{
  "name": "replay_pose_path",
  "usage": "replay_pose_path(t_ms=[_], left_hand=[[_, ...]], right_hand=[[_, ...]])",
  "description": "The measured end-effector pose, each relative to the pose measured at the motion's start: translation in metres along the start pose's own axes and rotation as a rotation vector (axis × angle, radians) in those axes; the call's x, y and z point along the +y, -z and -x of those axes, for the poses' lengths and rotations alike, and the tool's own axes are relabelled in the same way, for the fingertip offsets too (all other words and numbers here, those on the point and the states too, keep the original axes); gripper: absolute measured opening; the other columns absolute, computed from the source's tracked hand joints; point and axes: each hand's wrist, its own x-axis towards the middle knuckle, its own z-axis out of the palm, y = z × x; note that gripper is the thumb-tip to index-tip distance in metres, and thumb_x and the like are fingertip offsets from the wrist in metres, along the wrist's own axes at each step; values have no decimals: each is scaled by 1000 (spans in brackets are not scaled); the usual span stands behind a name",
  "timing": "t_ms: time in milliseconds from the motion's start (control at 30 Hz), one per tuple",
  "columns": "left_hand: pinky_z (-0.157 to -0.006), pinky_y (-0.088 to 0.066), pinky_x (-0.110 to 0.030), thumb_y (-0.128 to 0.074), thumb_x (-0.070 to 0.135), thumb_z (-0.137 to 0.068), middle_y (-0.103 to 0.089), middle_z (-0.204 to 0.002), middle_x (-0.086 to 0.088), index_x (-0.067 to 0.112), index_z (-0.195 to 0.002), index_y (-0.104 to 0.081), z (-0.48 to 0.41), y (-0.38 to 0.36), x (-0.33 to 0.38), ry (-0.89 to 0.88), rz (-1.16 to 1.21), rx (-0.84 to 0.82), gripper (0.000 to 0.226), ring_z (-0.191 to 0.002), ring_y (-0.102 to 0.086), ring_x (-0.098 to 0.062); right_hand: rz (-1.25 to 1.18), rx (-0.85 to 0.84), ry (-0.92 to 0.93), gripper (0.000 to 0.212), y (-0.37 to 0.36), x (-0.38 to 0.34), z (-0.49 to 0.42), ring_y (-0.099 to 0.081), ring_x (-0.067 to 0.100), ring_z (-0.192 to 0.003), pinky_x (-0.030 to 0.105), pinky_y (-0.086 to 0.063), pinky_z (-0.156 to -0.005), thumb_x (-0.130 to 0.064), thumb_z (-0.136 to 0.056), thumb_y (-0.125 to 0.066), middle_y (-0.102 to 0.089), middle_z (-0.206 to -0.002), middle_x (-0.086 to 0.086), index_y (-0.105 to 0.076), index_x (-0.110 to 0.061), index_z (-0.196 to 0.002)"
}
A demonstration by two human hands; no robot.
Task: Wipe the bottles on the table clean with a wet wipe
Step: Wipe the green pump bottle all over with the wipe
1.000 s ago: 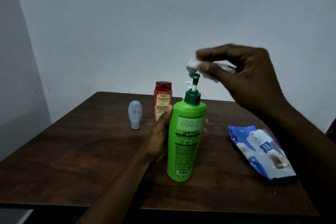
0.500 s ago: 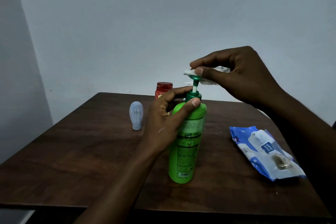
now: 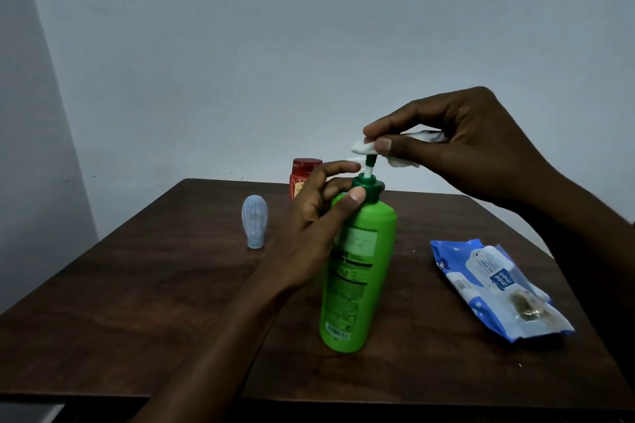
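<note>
A tall green pump bottle (image 3: 355,271) stands upright in the middle of the brown table (image 3: 137,302). My left hand (image 3: 309,220) holds its dark green collar, thumb in front and fingers curled behind the neck. My right hand (image 3: 457,148) pinches a white wet wipe (image 3: 364,147) around the pump head at the top of the stem. A red-capped bottle (image 3: 304,170) stands behind, mostly hidden by my left hand. A small pale blue bottle (image 3: 254,220) stands upside down on its cap to the left.
A blue and white wet wipe pack (image 3: 494,288) lies flat on the table to the right of the green bottle. Grey walls stand behind and to the left of the table.
My left hand has moved from the green bottle's body up to its collar. My right hand with the wipe has come down onto the pump head.
</note>
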Motion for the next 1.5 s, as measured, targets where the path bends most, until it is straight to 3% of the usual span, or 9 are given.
replay_pose_path(t_ms=[167, 300, 467, 700, 967, 1133, 1233, 1333, 1500], left_hand=[[-77, -55, -25, -82, 32, -82, -73, -103, 3, 24, -107, -60, -1, -15, 6, -42, -142, 158, 34, -99, -71, -9], [-81, -57, -30, -82, 23, -81, -76, -101, 5, 25, -98, -62, -3, -14, 8, -56, -134, 185, 26, -99, -72, -7], [-83, -58, -30, -79, 40, -75, -71, -103, 22, 32, -98, -69, -2, -11, 8, -51, -162, 161, 26, -98, -69, -6], [-93, -56, -44, -73, 44, -81, -75, -107, 4, 41, -104, -73, -9, 2, 1, -30, -132, 83, 24, -105, -70, -19], [-92, -58, -41, -73, 43, -80, -75, -107, 1, 43, -103, -74, -11, 2, -1, -43, -109, 61, 23, -102, -71, -19], [-92, -57, -39, -72, 41, -81, -76, -108, 2, 41, -104, -74, -10, 2, 0, -46, -111, 49, 23, -103, -71, -16], [-93, -56, -39, -72, 41, -82, -75, -110, 3, 39, -106, -75, -9, 4, 1, -40, -107, 43, 24, -105, -71, -17], [-95, -56, -43, -72, 42, -83, -75, -112, 2, 40, -107, -74, -9, 5, 1, -34, -107, 42, 25, -107, -70, -18], [-95, -56, -45, -71, 41, -83, -75, -112, 2, 40, -107, -74, -10, 3, 0, -36, -105, 33, 24, -107, -70, -18]], right_hand=[[-14, 45, -68, 10, 0, 9, -7, -71, -4, -90, 8, -49, -80, -25, -83, -80, -78, -89, -14, -80, -28, -93], [-64, 43, -176, 12, -3, 23, -12, -71, 0, -90, 11, -51, -82, -18, -86, -78, -78, -88, -10, -80, -25, -95], [-677, 142, -406, 21, -16, 33, -10, -72, 19, -105, 31, -57, -94, 1, -92, -61, -77, -107, 8, -74, -8, -105], [-1200, -42, -598, 49, -20, 30, -6, -68, 29, -107, 34, -55, -97, 5, -81, -33, -69, -122, 21, -63, 5, -121], [-1240, -123, -735, 68, -1, 30, -13, -65, 30, -119, 34, -48, -104, 15, -65, -44, -64, -130, 20, -59, 1, -130], [-1504, -113, -815, 74, -1, 36, -6, -72, 32, -100, 31, -62, -79, 23, -50, -58, -66, -123, 23, -64, 7, -123], [-1475, 10, -825, 60, 1, 39, -2, -74, 29, -85, 27, -62, -67, 18, -67, -39, -69, -113, 20, -62, 6, -121], [-1323, 95, -745, 67, 2, 39, -2, -70, 25, -110, 28, -61, -83, 16, -67, -40, -69, -123, 19, -58, 4, -130], [-943, -34, -473, 50, 0, 25, -4, -67, 22, -111, 27, -58, -91, 14, -86, -45, -70, -123, 14, -61, -5, -129]])
